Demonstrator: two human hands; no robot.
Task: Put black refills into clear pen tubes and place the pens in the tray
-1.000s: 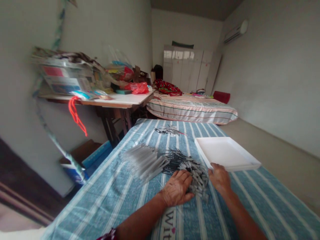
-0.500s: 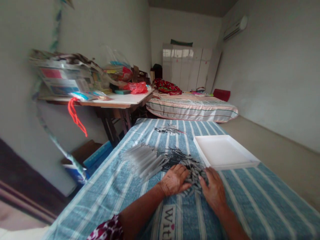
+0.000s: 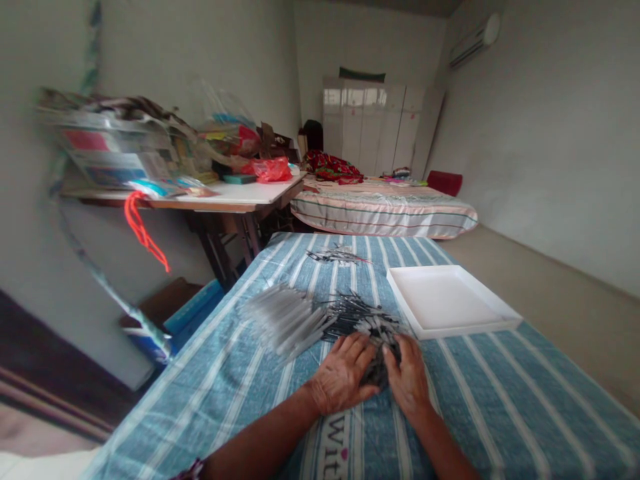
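A pile of small grey pieces, like pen caps (image 3: 379,365), lies on the striped blue cloth, partly covered by my hands. My left hand (image 3: 343,377) cups the left side of the pile, its thumb apart from the outstretched fingers. On the opposite side, my right hand (image 3: 411,377) presses inward with fingers extended and thumb apart. Neither hand visibly grips a single piece. Thin dark rods, like pen refills (image 3: 347,313), are heaped just beyond. Left of these lies a spread of pale grey translucent tubes (image 3: 287,320), resembling pen barrels.
A shallow white box (image 3: 453,303) sits open at the right. Farther back on the cloth (image 3: 240,400) is a small scatter of thin dark pieces (image 3: 335,255). A cluttered side table (image 3: 250,198) stands at left, with a bed (image 3: 385,207) behind.
My right hand has moved left, narrowing the gap between my hands and pushing the grey pieces closer together. My left hand has shifted slightly toward me. The camera view has moved a little.
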